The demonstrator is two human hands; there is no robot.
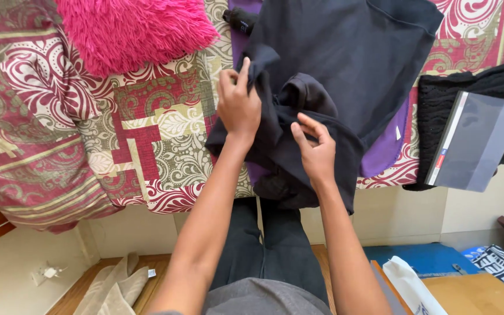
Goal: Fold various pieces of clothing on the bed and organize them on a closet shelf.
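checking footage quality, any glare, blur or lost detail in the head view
Head view: even, soft light, sharp focus; mild glare on the plastic folder; the black garment loses fold detail in its darkness; both hands, left hand and right hand, show no blur.

The person's arms are bare from the elbows down to the hands, with no sleeves, watch, bracelet or ring showing on either one. The left hand (238, 105) and the right hand (316, 153) are gloveless, the nails short and unpainted as far as can be told. Below the hands, between the forearms, the legs are clad in dark charcoal trousers (269, 245) with a seam line running down the middle gap. Nearest the camera, a band of grey fabric, the hem of a top (263, 298), crosses the waist above the trousers.
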